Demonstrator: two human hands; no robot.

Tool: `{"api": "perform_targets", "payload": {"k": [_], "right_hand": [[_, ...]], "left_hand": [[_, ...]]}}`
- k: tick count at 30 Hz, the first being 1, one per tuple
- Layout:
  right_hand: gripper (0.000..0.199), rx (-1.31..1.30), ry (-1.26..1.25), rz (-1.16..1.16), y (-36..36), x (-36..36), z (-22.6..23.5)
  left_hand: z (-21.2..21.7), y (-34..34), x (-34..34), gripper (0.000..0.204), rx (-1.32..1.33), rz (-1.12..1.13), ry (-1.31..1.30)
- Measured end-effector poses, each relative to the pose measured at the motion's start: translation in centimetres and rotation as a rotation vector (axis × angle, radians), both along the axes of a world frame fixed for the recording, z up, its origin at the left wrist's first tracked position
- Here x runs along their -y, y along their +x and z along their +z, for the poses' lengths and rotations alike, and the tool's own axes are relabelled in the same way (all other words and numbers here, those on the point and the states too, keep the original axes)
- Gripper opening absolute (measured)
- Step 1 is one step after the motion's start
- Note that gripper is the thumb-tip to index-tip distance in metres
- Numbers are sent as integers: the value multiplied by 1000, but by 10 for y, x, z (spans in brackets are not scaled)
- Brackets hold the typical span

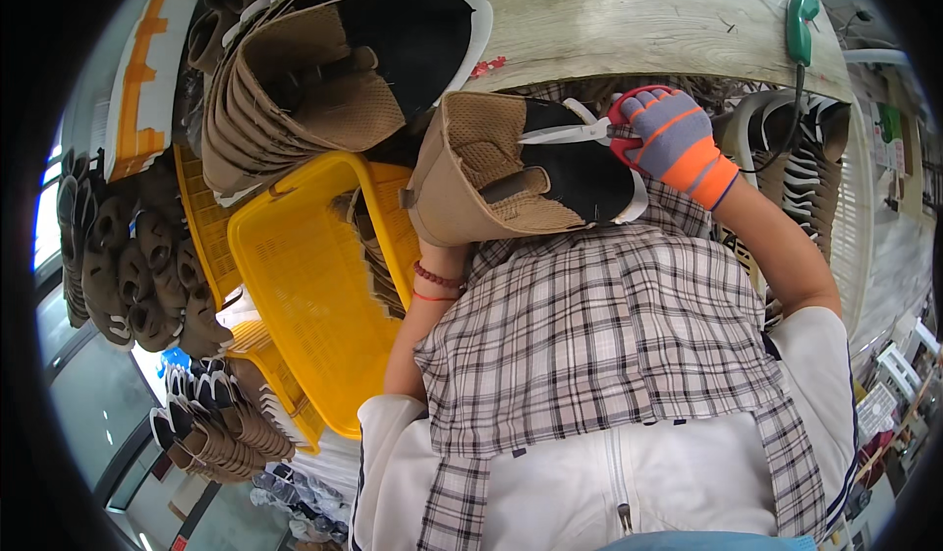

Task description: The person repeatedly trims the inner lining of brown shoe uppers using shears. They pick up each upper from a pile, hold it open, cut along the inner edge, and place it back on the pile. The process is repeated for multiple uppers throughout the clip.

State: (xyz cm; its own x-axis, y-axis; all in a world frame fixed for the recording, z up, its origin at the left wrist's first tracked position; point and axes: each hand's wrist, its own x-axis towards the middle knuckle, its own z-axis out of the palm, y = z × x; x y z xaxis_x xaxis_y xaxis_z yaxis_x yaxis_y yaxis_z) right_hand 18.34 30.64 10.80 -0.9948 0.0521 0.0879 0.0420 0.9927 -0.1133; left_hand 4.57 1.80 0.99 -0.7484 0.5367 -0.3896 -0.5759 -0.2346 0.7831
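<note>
A brown boot upper [462, 192] with black lining and a white edge is held up in front of my body. My left hand [447, 256] holds it from below and behind; only the wrist side shows, with a beaded bracelet, and its fingers are hidden by the upper. My right hand [676, 143], in a grey and orange striped glove, is closed round the red handles of a pair of scissors [565, 136]. The scissor blades are spread apart and point left, over the upper's opening.
Stacked brown uppers [295, 109] stand at the upper left beside a yellow plastic basket [295, 296] with some inside. A pale table [629, 21] spans the back, with a green handheld device [801, 26] on it. More uppers [801, 158] line a white basket at right.
</note>
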Motion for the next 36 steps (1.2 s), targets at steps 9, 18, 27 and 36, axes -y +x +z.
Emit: {"api": "perform_targets", "payload": {"k": [9, 18, 27, 36], "right_hand": [[34, -77, 36, 93, -28, 23, -14], [35, -39, -16, 28, -15, 12, 0], [38, 25, 49, 4, -16, 11, -5], [38, 141, -28, -59, -21, 17, -1]], "left_hand": [[12, 0, 1, 51, 4, 88, 17], [36, 1, -8, 34, -66, 75, -31], [48, 1, -2, 44, 22, 130, 53], [44, -21, -3, 45, -140, 93, 88]]}}
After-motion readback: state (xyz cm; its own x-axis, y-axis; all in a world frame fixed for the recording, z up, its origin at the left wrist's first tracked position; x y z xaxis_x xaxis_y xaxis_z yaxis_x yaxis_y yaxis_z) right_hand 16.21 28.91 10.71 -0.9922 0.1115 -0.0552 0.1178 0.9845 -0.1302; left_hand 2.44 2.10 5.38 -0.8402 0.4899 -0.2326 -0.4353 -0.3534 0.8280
